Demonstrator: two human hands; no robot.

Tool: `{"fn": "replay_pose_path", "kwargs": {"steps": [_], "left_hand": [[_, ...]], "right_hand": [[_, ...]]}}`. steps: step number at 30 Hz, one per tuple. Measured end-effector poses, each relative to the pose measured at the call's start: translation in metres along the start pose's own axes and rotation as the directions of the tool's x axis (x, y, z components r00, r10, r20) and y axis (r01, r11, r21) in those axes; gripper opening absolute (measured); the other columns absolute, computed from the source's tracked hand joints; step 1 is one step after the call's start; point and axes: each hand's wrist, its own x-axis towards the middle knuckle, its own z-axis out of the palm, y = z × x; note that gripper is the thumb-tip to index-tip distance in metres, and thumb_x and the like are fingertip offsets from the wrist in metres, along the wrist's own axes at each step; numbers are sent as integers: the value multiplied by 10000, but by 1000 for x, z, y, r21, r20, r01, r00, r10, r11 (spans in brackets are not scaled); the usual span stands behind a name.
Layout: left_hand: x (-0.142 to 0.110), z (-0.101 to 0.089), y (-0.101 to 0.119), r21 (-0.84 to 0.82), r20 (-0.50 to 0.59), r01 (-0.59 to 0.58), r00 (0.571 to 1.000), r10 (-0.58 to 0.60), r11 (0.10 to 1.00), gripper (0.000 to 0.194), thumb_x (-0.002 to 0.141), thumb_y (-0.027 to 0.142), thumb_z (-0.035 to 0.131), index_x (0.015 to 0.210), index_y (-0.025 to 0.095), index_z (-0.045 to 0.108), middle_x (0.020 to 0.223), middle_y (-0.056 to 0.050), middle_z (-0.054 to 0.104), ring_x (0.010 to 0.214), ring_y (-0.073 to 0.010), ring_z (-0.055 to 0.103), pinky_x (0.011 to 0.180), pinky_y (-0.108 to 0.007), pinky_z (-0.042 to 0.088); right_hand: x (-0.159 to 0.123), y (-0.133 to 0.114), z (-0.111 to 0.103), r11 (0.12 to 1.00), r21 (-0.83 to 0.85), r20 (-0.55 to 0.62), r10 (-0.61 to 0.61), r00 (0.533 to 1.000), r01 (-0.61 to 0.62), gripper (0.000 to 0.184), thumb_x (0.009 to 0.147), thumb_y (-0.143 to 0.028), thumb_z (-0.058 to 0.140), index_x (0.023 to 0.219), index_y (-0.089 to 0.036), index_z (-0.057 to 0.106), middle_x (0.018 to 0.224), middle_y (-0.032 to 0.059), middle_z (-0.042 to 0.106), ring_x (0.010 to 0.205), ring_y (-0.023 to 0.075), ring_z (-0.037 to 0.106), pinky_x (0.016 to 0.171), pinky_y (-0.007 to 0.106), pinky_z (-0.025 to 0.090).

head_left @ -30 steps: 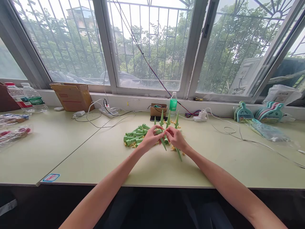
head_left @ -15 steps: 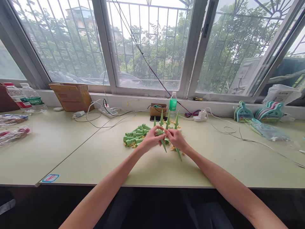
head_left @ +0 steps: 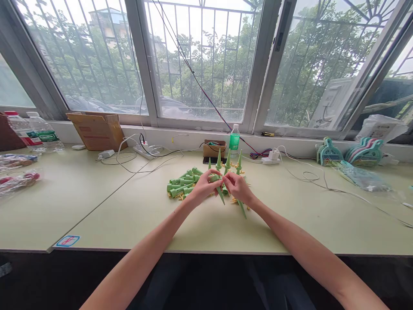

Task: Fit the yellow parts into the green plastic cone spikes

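From here, the left hand [head_left: 205,188] has its grip round a green spike [head_left: 221,196] over the counter [head_left: 129,224], tip towards five o'clock, seemingly steadying it for the right hand [head_left: 238,187], pinched narrow on what I can't discern, green tubes [head_left: 176,190] handy at nine o'clock.

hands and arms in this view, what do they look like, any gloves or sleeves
The left hand and right hand wear no gloves. The left arm and right arm show no sleeve or watch. Rings are too small to rule out. Dark clothing shows below, between the arms.
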Motion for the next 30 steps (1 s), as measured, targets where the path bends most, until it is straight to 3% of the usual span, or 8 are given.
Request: {"fn": "replay_pose_path", "kwargs": {"steps": [15,24,30], "left_hand": [[-1,-1,1,25,70,5,998,-7,1000,442,733,412,736,1042,173,530,645,12,601,538,-109,586,484,-227,493],[-1,-1,0,-12,43,20,999,-19,1000,436,730,388,743,1047,166,542,637,16,569,578,-126,605,476,-219,488],[-1,0,0,37,37,-6,999,5,999,434,735,410,734,1039,164,544,661,6,589,539,-100,573,480,-220,499]], "right_hand": [[2,4,2,996,-83,-26,-11,1000,9,481,938,-519,391,585,-193,388,526,-32,391,500,103,328,491,247,266],[0,-2,0,998,-63,7,-6,1000,6,412,935,-513,412,691,-194,499,529,-33,452,492,110,380,506,239,311],[1,0,0,996,-84,6,-6,1000,7,425,941,-509,400,666,-195,481,524,-31,448,491,111,377,508,240,306]]}}
